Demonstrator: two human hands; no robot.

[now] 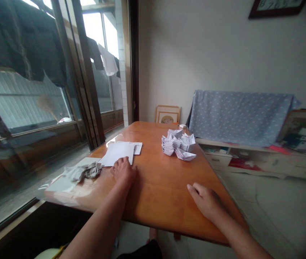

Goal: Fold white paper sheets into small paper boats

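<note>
A stack of white paper sheets [119,150] lies on the left half of the wooden table. My left hand [122,172] rests at its near edge, fingers apart and slightly bent, with the fingertips touching the top sheet. My right hand [203,199] is over the right side of the table, loosely closed with the thumb along the curled fingers. Nothing shows in it. Beyond it, a heap of folded paper boats [173,144] stands towards the far right, several of them nested together.
A crumpled grey cloth [84,172] sits on the left of the brown table [155,194], partly on a pale board. A small white box [182,126] is at the far end. Glass sliding doors line the left; a cabinet under a blue dotted cloth [239,117] stands right.
</note>
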